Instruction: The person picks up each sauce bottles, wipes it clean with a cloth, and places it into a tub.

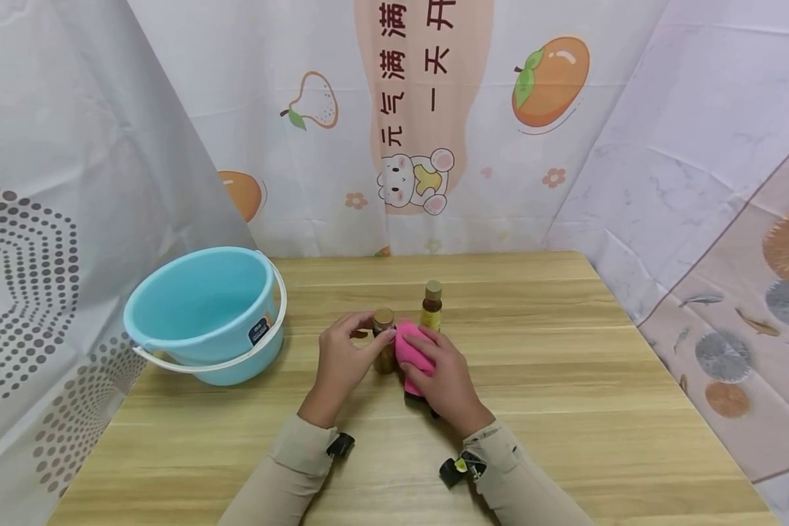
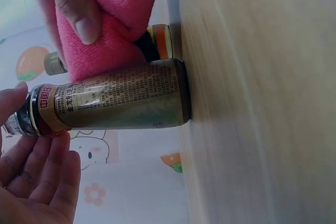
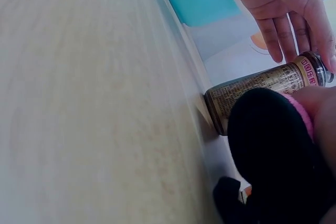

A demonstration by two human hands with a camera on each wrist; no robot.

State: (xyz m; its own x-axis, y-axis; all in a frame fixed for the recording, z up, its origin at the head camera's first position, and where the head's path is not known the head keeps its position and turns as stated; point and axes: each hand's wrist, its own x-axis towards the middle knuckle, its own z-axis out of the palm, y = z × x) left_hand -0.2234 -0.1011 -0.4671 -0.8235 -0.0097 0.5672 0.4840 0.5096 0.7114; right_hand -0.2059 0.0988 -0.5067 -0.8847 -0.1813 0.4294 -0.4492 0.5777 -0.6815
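Note:
A dark bottle [image 2: 121, 98] with a gold label, printed text and a gold cap stands upright on the table. My left hand [image 1: 343, 358] holds it around the neck and cap, thumb on one side and fingers on the other. A pink and black cloth [image 1: 410, 351] is bunched in my right hand [image 1: 450, 376], pressed against the bottle's side. In the right wrist view the cloth's black side covers part of the bottle [image 3: 262, 85]. Just behind the cloth stands a second bottle [image 1: 432, 307] with a yellow label, its lower part hidden.
A light blue bucket [image 1: 200, 347] with a white handle [image 1: 277, 310] stands on the left of the wooden table [image 1: 565, 409]. A printed curtain [image 1: 329, 175] hangs behind the table's back edge, and more patterned sheets flank both sides.

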